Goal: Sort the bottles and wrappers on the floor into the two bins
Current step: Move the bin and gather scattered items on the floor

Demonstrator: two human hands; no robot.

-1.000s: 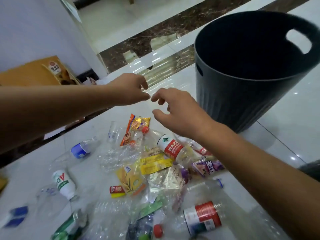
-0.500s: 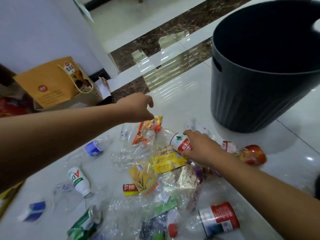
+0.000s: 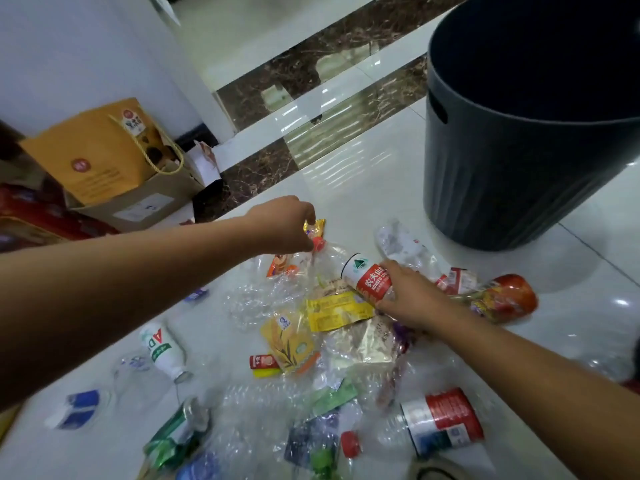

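Observation:
A heap of clear plastic bottles and coloured wrappers lies on the white tiled floor. My right hand (image 3: 407,294) grips a clear bottle with a red-and-white label (image 3: 367,277) in the middle of the heap. My left hand (image 3: 284,226) reaches down to that bottle's red cap (image 3: 318,244), fingers closed around it, with an orange wrapper (image 3: 313,226) just behind. A yellow wrapper (image 3: 334,311) and a gold pouch (image 3: 291,344) lie below. One dark grey bin (image 3: 502,188) stands at the upper right; the second bin is out of view.
A white AD bottle (image 3: 160,346) lies at the left, a red-labelled bottle (image 3: 440,419) at the lower right, a red-capped bottle (image 3: 502,299) near the bin. A yellow paper bag in a cardboard box (image 3: 114,161) stands against the wall at the left.
Both hands came down from above the heap. My right hand took hold of the red-and-white labelled bottle, and my left hand lowered onto its red cap. The view shifted left.

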